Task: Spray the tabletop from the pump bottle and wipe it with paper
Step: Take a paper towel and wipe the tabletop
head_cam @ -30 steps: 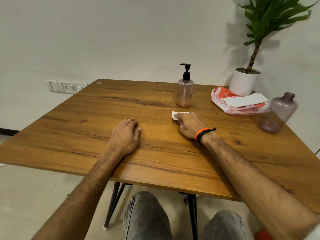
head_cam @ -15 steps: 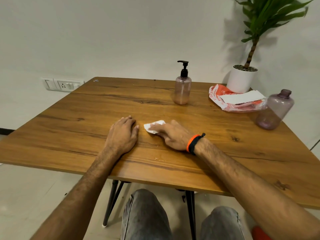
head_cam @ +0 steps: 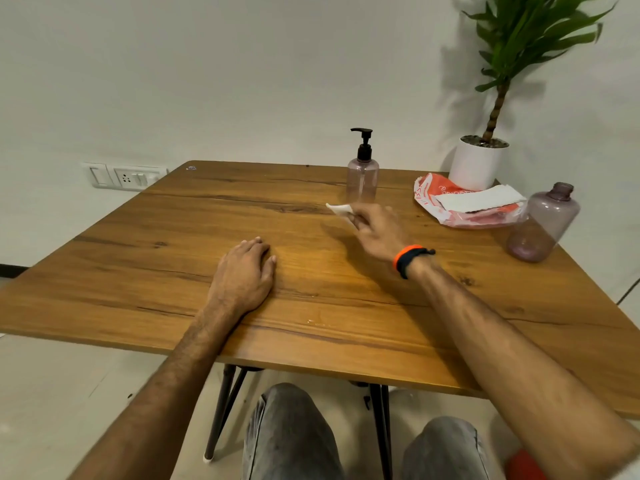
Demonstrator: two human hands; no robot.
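A clear pinkish pump bottle (head_cam: pixel 362 174) with a black pump stands upright at the back middle of the wooden tabletop (head_cam: pixel 173 244). My right hand (head_cam: pixel 379 232), with an orange and black band on its wrist, pinches a small white piece of paper (head_cam: pixel 340 208) just in front of the bottle; the hand is blurred and looks lifted a little off the wood. My left hand (head_cam: pixel 244 273) rests flat on the table near the front middle, holding nothing.
A red and white packet (head_cam: pixel 450 206) with white paper sheets on it lies at the back right. A capless pinkish bottle (head_cam: pixel 542 225) stands beside it. A potted plant in a white pot (head_cam: pixel 478 164) fills the back right corner. My knees are under the front edge.
My right hand swept the paper left toward my left hand, then moved back out to the far right, close to the pump bottle. My left hand has stayed in place.
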